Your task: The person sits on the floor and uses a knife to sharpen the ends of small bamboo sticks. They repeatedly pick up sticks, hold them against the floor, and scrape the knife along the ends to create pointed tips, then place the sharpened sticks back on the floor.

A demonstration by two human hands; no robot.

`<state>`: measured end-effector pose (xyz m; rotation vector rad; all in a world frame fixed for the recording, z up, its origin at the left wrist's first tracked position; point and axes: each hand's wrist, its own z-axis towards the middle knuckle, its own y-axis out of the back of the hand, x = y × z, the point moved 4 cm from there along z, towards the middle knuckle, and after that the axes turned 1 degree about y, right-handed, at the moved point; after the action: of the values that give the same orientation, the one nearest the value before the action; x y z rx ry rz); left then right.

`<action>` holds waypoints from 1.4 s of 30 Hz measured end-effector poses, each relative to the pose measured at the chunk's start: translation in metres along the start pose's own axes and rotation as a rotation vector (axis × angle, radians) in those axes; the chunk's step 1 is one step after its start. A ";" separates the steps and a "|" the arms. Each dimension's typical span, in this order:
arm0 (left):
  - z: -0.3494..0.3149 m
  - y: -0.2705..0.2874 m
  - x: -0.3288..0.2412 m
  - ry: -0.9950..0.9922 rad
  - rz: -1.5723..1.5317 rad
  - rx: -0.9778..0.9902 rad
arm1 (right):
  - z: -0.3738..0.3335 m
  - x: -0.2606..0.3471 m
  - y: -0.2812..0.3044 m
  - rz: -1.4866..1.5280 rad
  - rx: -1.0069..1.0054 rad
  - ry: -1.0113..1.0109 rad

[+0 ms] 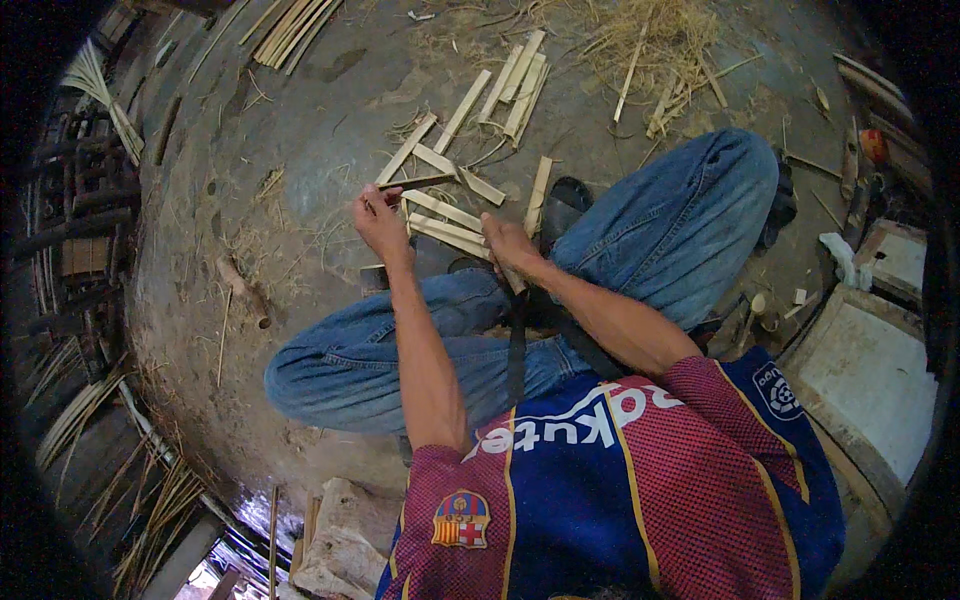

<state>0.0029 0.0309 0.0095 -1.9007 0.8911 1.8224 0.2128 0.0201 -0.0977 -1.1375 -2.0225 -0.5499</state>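
My left hand (380, 222) is closed, its fingers pinching the end of a dark narrow strip (428, 182) that points right. I cannot tell whether this is a blade or a dark piece of wood. Across from it, my right hand (508, 245) is closed around a brownish rod-like handle (518, 284), whose lower end sticks out toward my lap; its other end is hidden. Between and just beyond the hands lie several pale split-wood strips (445, 210), some crossing each other. One more strip (538, 195) lies beside my right hand, near a dark sandal.
Further out lie more pale strips (515, 85), a heap of shavings (655, 40) and a bundle of slats (292, 32). A short log (243, 290) rests left of my folded legs (390, 350). Stacked branches (80, 225) line the left; pale panels (860, 370) stand at right.
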 end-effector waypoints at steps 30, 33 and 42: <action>0.001 0.004 0.009 -0.076 0.102 0.006 | -0.047 0.029 0.007 -0.557 -0.191 0.220; 0.002 0.006 0.009 -0.073 0.181 -0.019 | -0.039 0.021 0.006 -0.487 -0.129 0.112; 0.001 0.035 -0.012 -0.131 0.437 -0.348 | -0.047 0.062 0.013 -0.529 -0.152 0.187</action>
<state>-0.0208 0.0085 0.0273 -1.8531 1.0631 2.4685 0.2214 0.0293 -0.0199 -0.5922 -2.1379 -1.0467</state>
